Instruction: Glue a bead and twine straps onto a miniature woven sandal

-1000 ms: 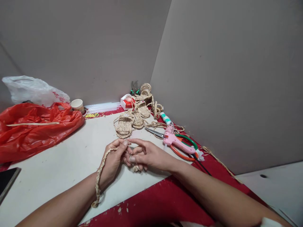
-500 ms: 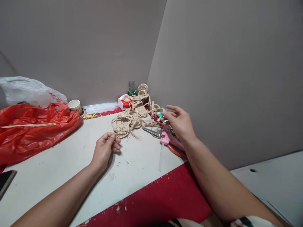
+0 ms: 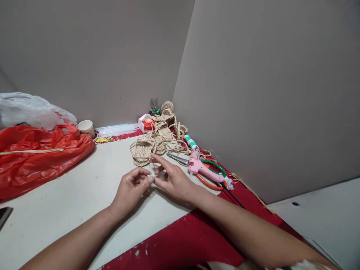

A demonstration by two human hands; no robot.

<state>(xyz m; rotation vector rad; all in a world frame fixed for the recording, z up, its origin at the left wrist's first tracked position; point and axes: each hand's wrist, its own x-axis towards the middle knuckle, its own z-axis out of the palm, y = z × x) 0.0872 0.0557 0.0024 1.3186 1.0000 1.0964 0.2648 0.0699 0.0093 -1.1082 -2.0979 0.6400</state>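
My left hand [image 3: 132, 188] is over the white board [image 3: 70, 195], its thumb and fingers closed in a pinch. Reaching in from the right, my right hand [image 3: 176, 180] has its index finger stretched out and its thumb apart from it. The two thumb tips meet or nearly meet. A small whitish bit [image 3: 152, 169] shows between the fingers, too unclear to name. Just beyond lies a woven straw-cord piece [image 3: 143, 150], shaped like a small slipper. Scissors [image 3: 178, 159] with a green and an orange handle lie under a pink glue gun [image 3: 206, 170] to the right.
More woven cord pieces [image 3: 165, 129] pile toward the corner, beside a red and white box [image 3: 146, 123] and pliers [image 3: 154, 107]. Clear glue sticks [image 3: 116, 130], a paper cup [image 3: 86, 128] and a red plastic bag [image 3: 47, 150] lie left. Grey panels [image 3: 253, 93] stand behind.
My right hand has come left and down from above the glue gun to meet my left hand. My left hand has moved slightly right and down. The view has shifted a little.
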